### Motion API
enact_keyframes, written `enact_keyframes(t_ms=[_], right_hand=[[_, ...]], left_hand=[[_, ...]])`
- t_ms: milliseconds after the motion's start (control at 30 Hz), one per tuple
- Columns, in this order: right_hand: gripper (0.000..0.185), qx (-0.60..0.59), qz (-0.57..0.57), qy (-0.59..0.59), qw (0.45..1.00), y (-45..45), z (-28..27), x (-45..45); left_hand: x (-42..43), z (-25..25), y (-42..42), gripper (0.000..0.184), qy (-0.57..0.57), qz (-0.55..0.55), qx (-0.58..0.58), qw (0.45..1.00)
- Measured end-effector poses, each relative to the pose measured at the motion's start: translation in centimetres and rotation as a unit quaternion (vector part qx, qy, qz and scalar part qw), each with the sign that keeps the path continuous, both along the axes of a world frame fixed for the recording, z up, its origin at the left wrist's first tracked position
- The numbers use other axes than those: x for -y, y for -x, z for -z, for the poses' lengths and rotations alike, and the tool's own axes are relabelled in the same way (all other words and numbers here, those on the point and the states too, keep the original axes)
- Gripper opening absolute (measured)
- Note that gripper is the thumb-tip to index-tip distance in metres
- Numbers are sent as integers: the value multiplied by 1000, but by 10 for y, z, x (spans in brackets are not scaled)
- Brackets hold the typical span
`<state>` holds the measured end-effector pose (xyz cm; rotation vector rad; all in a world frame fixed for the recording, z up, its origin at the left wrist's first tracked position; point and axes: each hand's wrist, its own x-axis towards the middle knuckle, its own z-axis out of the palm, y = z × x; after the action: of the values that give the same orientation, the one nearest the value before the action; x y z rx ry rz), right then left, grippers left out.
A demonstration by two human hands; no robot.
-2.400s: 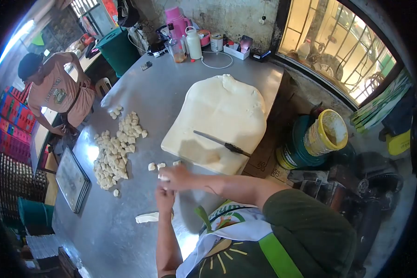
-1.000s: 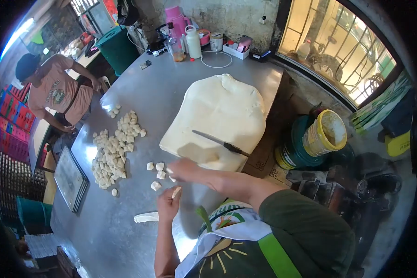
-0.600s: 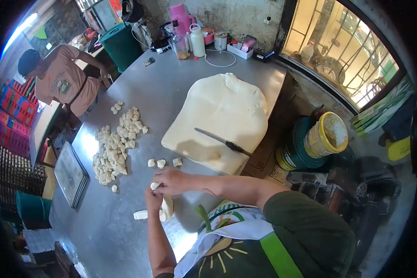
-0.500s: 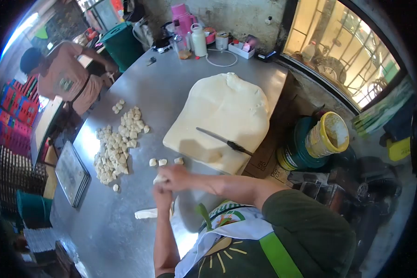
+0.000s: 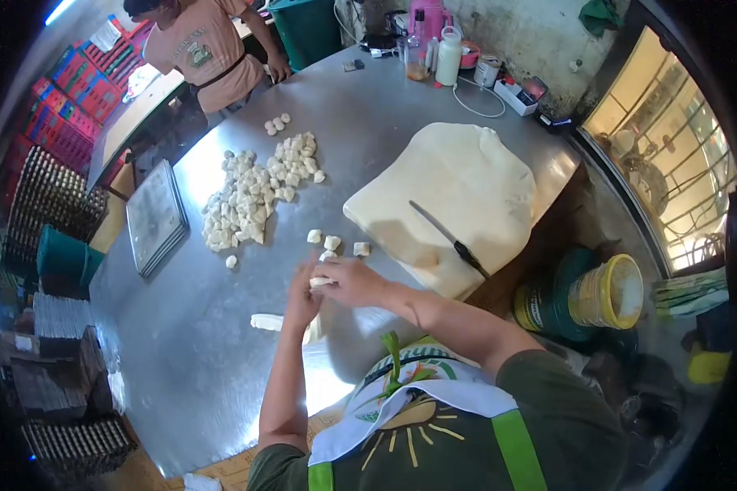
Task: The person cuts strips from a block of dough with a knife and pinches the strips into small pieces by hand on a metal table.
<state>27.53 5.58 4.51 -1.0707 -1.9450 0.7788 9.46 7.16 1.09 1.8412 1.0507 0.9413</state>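
My left hand (image 5: pixel 302 299) and my right hand (image 5: pixel 357 283) meet over the metal table, fingers closed around a small pale dough piece (image 5: pixel 322 281). Just beyond them lie several cut dough pieces (image 5: pixel 332 243), one partly hidden by my right hand. A strip of dough (image 5: pixel 267 322) lies on the table beside my left forearm, which hides part of it. To the right spreads a large slab of dough (image 5: pixel 454 188) with a black-handled knife (image 5: pixel 450 239) resting on top. A big heap of dough pieces (image 5: pixel 254 192) sits farther left.
Stacked metal trays (image 5: pixel 155 217) lie at the table's left side. Bottles (image 5: pixel 448 57) and a white box (image 5: pixel 517 96) stand along the back wall. A yellow-rimmed bucket (image 5: pixel 606 290) is off the right edge. Another person (image 5: pixel 213 57) stands across the table's far left corner.
My view has turned, so the table scene sits farther right. My hands have shifted around the dough piece, which now shows between them. The other person stands more upright.
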Motion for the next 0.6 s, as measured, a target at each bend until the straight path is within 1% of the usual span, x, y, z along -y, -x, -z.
enact_keyframes(t_ms=[33,67,133,167,200,267,300,333,367,400,433,467,500,533,600], right_hand=[[38,-50,18,-33,998,4,-2,-6],[38,-49,31,-37,998,5,-4,-12],[40,78,89,75,990,0,-9,-15],[42,139,118,137,974,-4,-11,-13],[42,141,137,139,970,-10,-7,-14],[42,169,151,171,959,-25,8,-23],[41,180,152,192,953,-28,18,-21],[41,180,161,194,951,-28,24,-15],[43,168,138,108,970,-29,28,-13],[44,153,111,23,982,-25,32,-8],[44,152,113,24,982,-14,33,-1],[45,137,74,29,987,-1,29,1],[46,124,39,28,991,4,22,-8],[46,125,46,26,991,5,16,-14],[49,25,-5,16,1000,14,9,-9]], left_hand=[[-8,-5,2,25,69,37,6,997],[-7,-7,-6,25,66,51,6,997],[18,-20,-27,15,-24,-63,-81,994],[20,-17,-26,11,2,-30,-192,981],[18,-14,-24,9,20,3,-300,954],[30,-39,-22,11,-55,99,-203,973],[31,-35,-17,11,-56,113,-199,972],[30,-33,-9,14,35,91,-102,990],[27,-31,-9,19,123,63,-1,990],[28,-28,-11,19,122,65,1,990],[32,-24,-12,21,32,13,-24,999],[31,-20,-14,24,-62,-38,-48,996],[21,-18,-19,27,-162,-85,-68,981],[9,-14,-16,27,-165,-79,-66,981],[-8,-4,11,29,-184,-3,-74,980]])
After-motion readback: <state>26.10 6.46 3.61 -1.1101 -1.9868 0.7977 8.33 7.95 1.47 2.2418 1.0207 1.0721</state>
